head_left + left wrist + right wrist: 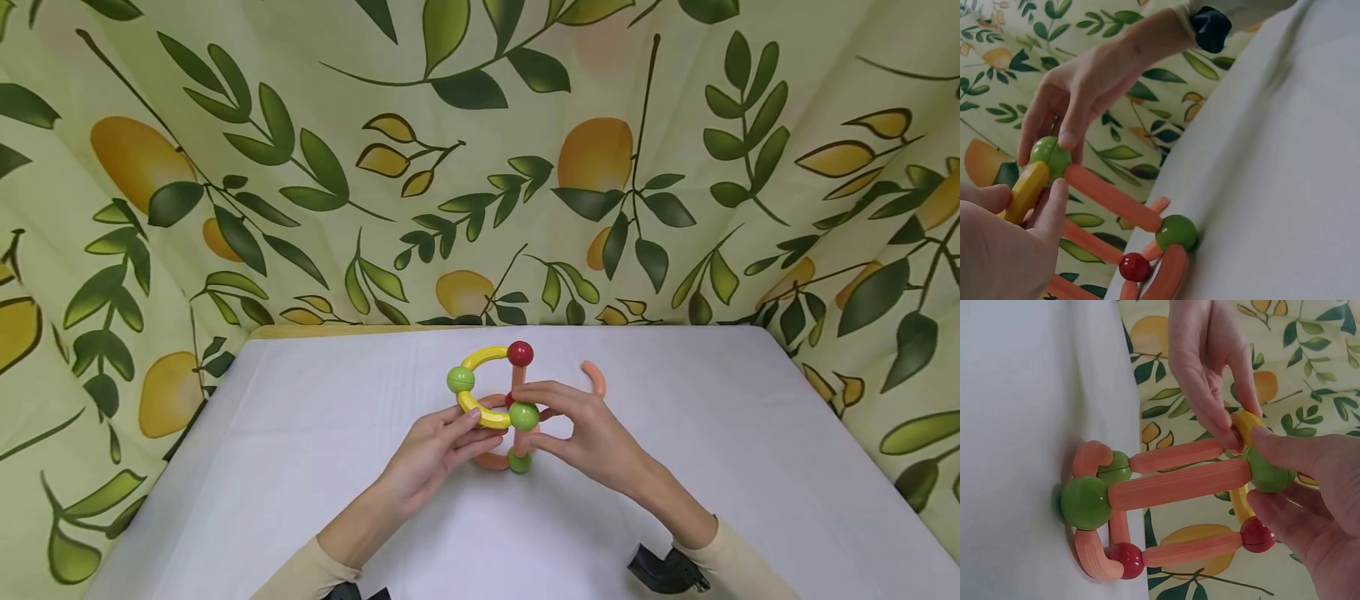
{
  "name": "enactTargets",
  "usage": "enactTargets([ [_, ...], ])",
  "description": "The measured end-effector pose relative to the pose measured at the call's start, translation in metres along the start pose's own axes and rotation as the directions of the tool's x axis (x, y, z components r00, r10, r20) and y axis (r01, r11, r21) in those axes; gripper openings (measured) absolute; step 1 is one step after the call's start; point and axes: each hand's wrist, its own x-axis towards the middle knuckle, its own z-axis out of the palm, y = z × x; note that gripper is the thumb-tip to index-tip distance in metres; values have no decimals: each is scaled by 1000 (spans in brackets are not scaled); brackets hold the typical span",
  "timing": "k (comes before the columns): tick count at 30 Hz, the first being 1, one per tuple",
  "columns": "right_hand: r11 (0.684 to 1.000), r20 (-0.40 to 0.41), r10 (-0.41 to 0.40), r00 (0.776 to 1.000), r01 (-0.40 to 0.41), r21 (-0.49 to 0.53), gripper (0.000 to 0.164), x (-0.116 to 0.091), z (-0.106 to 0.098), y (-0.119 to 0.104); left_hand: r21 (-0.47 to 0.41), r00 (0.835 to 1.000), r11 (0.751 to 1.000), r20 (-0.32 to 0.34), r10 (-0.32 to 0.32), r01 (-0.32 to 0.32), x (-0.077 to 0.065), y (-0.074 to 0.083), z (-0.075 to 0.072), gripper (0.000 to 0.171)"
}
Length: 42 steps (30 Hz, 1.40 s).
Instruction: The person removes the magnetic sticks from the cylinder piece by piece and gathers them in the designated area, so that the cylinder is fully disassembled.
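A toy frame of balls and rods stands on the white cloth. My left hand (pixel 435 454) pinches a yellow curved rod (pixel 486 417) of its top ring between thumb and fingers. With thumb and fingertips, my right hand (pixel 596 429) grips the green ball (pixel 524 416) at that rod's end. An upright orange rod (pixel 1182 484) joins this ball to a lower green ball (pixel 1086 503). Another green ball (pixel 461 380) and a red ball (pixel 520 353) sit along the top ring. Below, a curved orange rod (pixel 1092 556) meets a lower red ball (pixel 1125 560).
A loose curved orange rod (pixel 594 377) lies on the cloth behind my right hand. The white-covered table (pixel 300 375) ends at a curtain (pixel 480 167) printed with fruit and leaves, which hangs behind and along both sides.
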Motion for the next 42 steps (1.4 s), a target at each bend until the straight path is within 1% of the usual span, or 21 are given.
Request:
enactTargets([
  [5, 1000, -13, 17, 1000, -17, 9, 55, 0, 1, 0, -26, 999, 1000, -28, -15, 15, 1, 1, 3, 46],
  [10, 999, -26, 39, 999, -39, 15, 54, 0, 1, 1, -88, 998, 996, -50, -27, 23, 2, 2, 6, 42],
  [13, 998, -26, 53, 998, -52, 25, 53, 0, 2, 1, -109, 997, 994, -65, -31, 24, 3, 2, 6, 42],
  [21, 994, -22, 80, 997, -78, 81, 53, 0, 1, 3, -73, 994, 997, -101, -46, 39, 3, 1, 6, 45],
  [26, 987, -25, 94, 995, -90, 132, 51, 0, 1, 5, -94, 995, 995, -91, -41, 33, 4, 1, 8, 48],
  [29, 981, -28, 121, 992, -115, 153, 48, -1, 2, 7, -101, 995, 994, -88, -41, 32, 5, 1, 8, 51],
  [35, 973, -32, 164, 986, -156, 171, 46, -1, 3, 8, -93, 994, 995, -100, -45, 35, 4, 1, 9, 51],
  [39, 972, -35, 166, 986, -157, 177, 45, -1, 4, 9, -102, 995, 994, -94, -39, 29, 4, 2, 9, 48],
  [42, 975, -47, 145, 988, -135, 178, 45, -1, 4, 9, -110, 994, 993, -99, -42, 31, 4, 3, 10, 47],
])
